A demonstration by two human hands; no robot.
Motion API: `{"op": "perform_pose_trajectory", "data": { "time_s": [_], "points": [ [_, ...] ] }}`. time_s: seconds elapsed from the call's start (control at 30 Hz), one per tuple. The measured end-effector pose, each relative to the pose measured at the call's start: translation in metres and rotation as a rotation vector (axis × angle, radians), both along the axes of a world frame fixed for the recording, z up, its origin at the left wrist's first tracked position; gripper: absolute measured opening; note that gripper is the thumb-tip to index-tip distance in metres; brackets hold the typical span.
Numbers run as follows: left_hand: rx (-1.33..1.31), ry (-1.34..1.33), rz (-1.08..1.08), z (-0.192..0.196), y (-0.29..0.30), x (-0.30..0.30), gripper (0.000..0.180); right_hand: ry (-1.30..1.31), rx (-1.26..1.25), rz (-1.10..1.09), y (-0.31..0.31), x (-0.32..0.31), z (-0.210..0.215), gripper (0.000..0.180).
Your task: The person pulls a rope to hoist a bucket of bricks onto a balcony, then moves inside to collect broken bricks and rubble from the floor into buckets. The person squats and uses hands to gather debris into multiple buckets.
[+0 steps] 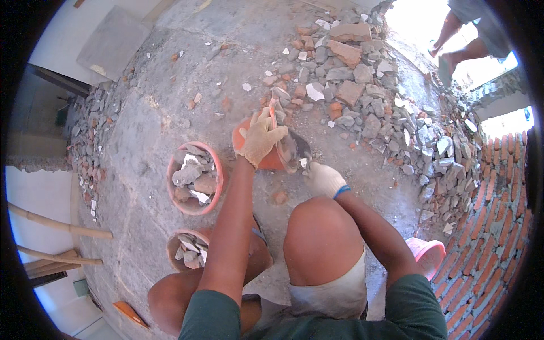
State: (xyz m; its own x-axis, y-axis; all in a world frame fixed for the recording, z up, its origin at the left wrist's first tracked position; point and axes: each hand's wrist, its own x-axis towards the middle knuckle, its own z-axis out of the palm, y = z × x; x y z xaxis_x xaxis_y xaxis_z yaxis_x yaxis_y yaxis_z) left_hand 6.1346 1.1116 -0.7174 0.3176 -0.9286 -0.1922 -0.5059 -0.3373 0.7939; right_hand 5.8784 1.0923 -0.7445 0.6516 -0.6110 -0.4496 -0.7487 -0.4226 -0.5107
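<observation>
My left hand (262, 139), in a pale knitted glove, grips the rim of an orange bucket (241, 136). The bucket is tipped on its side, its mouth turned to the right toward the rubble. At that mouth is a dark grey, flat-bladed tool (296, 148); its exact kind is hard to make out. My right hand (326, 179), gloved too with a blue cuff, is closed around the near end of this tool. How much lies inside the tipped bucket is hidden.
A bucket of broken chunks (222, 175) stands left of my left forearm, with another filled bucket (171, 245) nearer me. A rubble heap (362, 85) spreads far right. A pink bucket (428, 256) sits beside the brick wall (481, 243). Another person's legs (467, 48) show top right.
</observation>
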Motion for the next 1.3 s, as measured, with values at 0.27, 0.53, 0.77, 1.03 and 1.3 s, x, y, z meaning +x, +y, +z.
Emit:
{"op": "perform_pose_trajectory", "data": {
  "time_s": [0.27,0.53,0.77,1.03,1.3],
  "points": [
    [-0.062,-0.002,-0.174,0.033,-0.003,0.005,0.039,-0.256,0.148,-0.521,0.054,-0.127,0.001,0.035],
    [-0.082,-0.121,-0.237,0.018,-0.031,-0.034,0.044,-0.276,0.251,-0.494,0.028,-0.115,-0.067,0.041],
    [0.002,-0.080,-0.052,-0.001,0.002,-0.022,0.049,-0.233,0.307,-0.229,0.032,-0.009,-0.028,0.046],
    [-0.071,-0.183,-0.194,0.030,-0.040,-0.034,0.037,-0.413,0.421,-0.529,0.034,-0.166,-0.022,0.052],
    [-0.344,-0.545,-0.384,-0.010,-0.031,0.002,0.024,-0.041,-0.271,-0.438,0.024,-0.225,-0.094,0.043]
  ]
}}
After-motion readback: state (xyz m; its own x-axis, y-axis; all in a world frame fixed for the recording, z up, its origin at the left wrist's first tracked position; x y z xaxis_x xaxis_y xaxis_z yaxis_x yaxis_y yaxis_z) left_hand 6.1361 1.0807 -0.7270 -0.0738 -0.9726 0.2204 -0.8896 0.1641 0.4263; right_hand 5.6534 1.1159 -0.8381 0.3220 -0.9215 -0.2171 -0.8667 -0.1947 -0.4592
